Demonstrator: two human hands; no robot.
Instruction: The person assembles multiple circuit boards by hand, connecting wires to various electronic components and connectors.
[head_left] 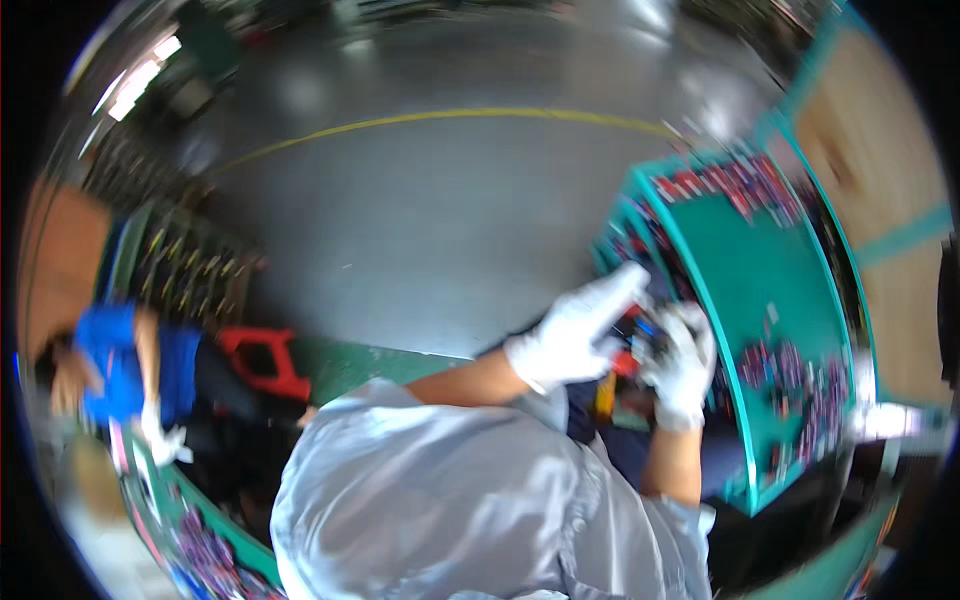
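My left hand [578, 330], in a white glove, reaches in from the left with its fingers stretched out and apart from the thumb. Nothing shows clearly in its grasp. Close beside it, my right hand [685, 365], also white-gloved, is curled around a small dark-and-silver part [655, 338]; blur hides its exact kind. Both hands are in front of my lap, at the left edge of a green-topped workbench [765, 265]. Below and between the hands appear red and yellow items, too smeared to name.
Red and dark small parts [735, 185] lie along the bench's far end, and more bundled parts [795, 380] at its near end. On the left sits a co-worker in a blue shirt [165, 360], beside a red plastic stool [268, 362]. A yellow line [480, 113] crosses the grey floor.
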